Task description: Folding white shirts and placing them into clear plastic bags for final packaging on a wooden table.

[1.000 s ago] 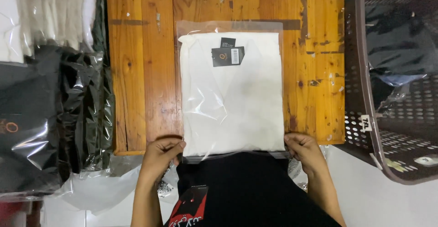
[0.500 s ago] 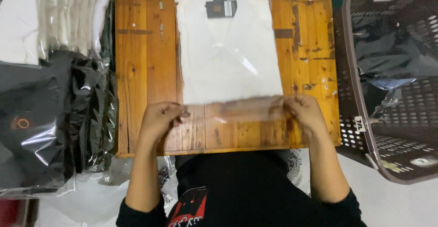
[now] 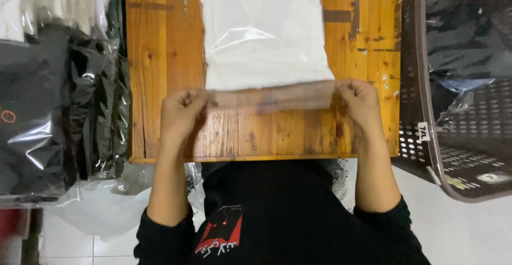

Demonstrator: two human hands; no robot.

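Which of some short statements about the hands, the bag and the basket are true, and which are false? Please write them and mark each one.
1. Both hands pinch the open flap of the clear bag. True: the left hand and right hand each grip one end.
2. The white garment lies outside the bag. False: it is inside it.
3. The bag lies on a wooden table. True.
4. The basket is at the person's left. False: it stands at the right.
5. Dark bagged clothes are stacked at the left. True.

Brown basket [image 3: 426, 137], black bagged garments [image 3: 58, 110]
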